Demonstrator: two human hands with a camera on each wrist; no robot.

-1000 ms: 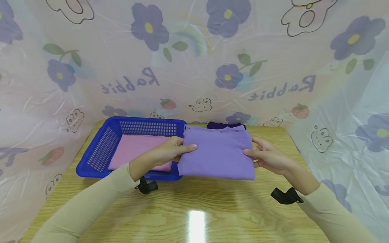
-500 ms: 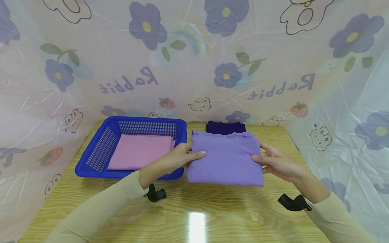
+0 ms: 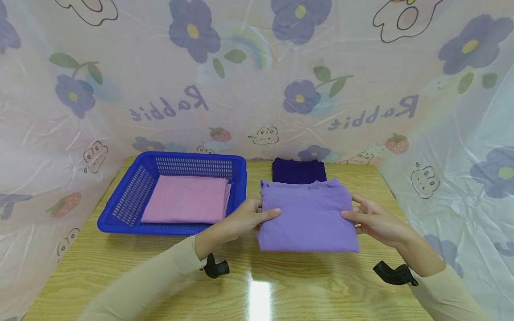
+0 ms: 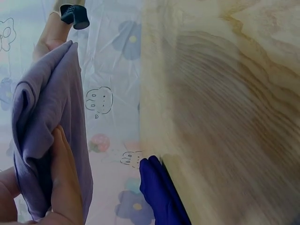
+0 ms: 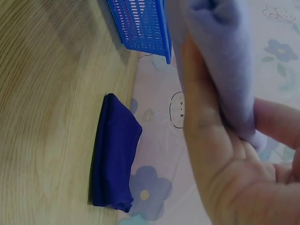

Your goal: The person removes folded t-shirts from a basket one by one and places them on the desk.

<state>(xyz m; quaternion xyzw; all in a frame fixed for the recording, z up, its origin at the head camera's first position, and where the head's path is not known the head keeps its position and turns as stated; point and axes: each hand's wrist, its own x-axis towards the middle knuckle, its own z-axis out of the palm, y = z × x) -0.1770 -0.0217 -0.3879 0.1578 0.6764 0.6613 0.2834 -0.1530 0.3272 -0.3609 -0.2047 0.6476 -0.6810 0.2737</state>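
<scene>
At the left of the head view, a blue plastic basket (image 3: 192,165) with slotted walls is sitting on a wood-grain table (image 3: 313,290). A folded pink cloth (image 3: 184,200) is lying flat inside it, nearer the basket's right side.

Just past the basket's lower right corner, near the centre of the frame, the person's left hand (image 3: 246,218) is gripping the left edge of a folded lilac cloth (image 3: 309,218), its thumb resting on the face turned to the viewer. The lilac cloth is filling the area right of centre, hanging above the table, its long axis running left to right, from one hand to the other. Neither hand is nearer: both are touching it, at opposite short edges. So it is lying to the right of the left hand and to the left of the right hand, with the basket off beyond the left hand.

Above the lilac cloth in the frame, a folded dark purple cloth (image 3: 299,171) is resting at the table's far edge, its lower part being hidden.

Further right, the right hand (image 3: 375,220) is pinching the lilac cloth's right edge; the right wrist view is showing the cloth between thumb and fingers. Across the top and both sides, a pale patterned sheet (image 3: 241,98) is hanging, printed with purple flowers and rabbits.
</scene>
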